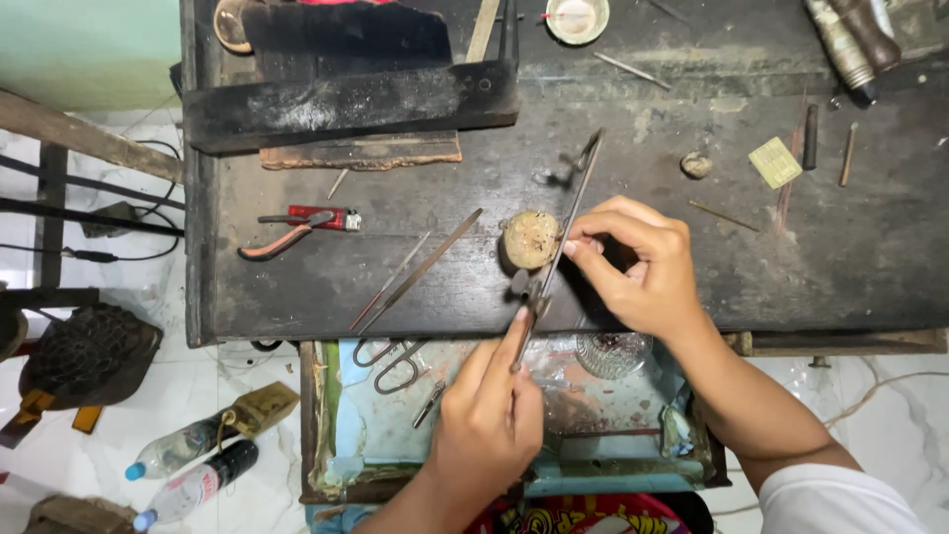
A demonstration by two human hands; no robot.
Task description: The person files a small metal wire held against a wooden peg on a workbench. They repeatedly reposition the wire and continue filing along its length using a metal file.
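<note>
My left hand [486, 415] grips the near end of a thin metal saw frame [561, 237], forefinger stretched along it. The frame runs diagonally up across the dark wooden workbench [850, 247]. My right hand [638, 262] pinches something small against the frame at about its middle; the piece itself is hidden by my fingers. A round, pale lump [531, 239] sits on the bench just left of my right fingertips, touching the frame.
Long tweezers [420, 269] and red-handled pliers [297, 229] lie to the left. An open drawer [633, 435] below the bench holds scissors [388, 358] and a glass dish [613, 353]. Plastic bottles [188, 465] lie on the floor. A black wooden block [346, 99] is at the back.
</note>
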